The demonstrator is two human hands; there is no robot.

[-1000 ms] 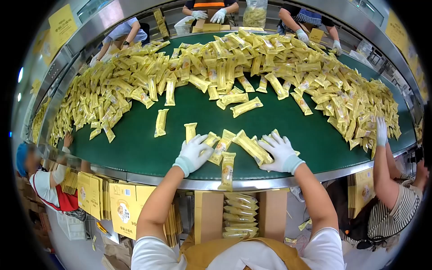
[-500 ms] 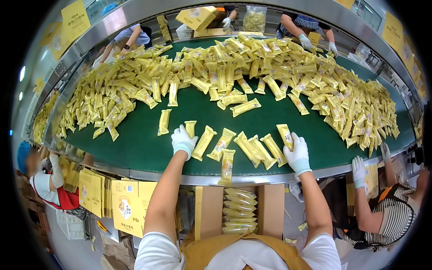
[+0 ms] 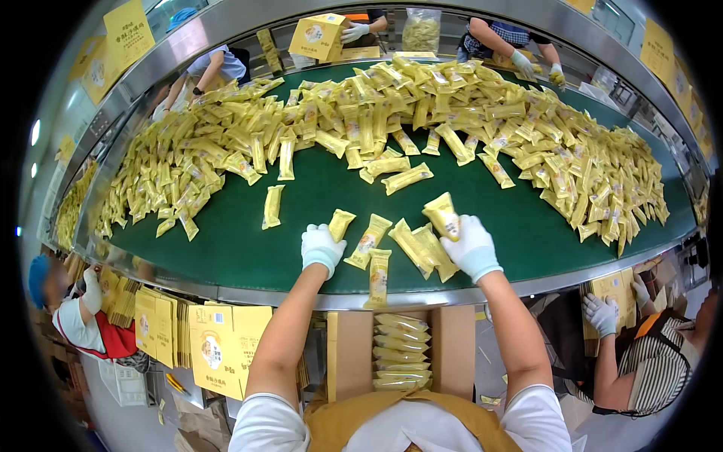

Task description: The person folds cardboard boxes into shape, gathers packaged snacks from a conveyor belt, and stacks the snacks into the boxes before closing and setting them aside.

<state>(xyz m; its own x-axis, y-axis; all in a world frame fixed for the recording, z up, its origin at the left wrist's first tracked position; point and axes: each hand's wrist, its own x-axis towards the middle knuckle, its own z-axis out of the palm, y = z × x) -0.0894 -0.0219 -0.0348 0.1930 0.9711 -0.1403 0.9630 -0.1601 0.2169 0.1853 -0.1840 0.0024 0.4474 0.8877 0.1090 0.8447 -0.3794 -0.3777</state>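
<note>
My gloved left hand (image 3: 322, 247) is closed around a yellow snack packet (image 3: 341, 224) above the green belt (image 3: 248, 252). My gloved right hand (image 3: 472, 247) grips another packet (image 3: 443, 216), which is tilted with its printed face showing. Whether either palm hides a second packet I cannot tell. Between my hands lie a printed packet (image 3: 368, 241), one at the belt's edge (image 3: 379, 279), and two side by side (image 3: 413, 248) touching or close to my right fingers. Below the edge, an open carton (image 3: 348, 354) holds a stacked row of packets (image 3: 401, 350).
A large heap of packets (image 3: 376, 113) spreads across the far belt. A metal rim (image 3: 512, 292) borders the near side. Flattened yellow boxes (image 3: 218, 346) stand at lower left. Co-workers are around; one gloved hand (image 3: 601, 315) is at right, another (image 3: 354, 32) holds a box across.
Both my hands have moved inward, each with a packet. The loose packets nearest each hand are no longer visible separately. Across the belt, a co-worker's yellow box has turned upright.
</note>
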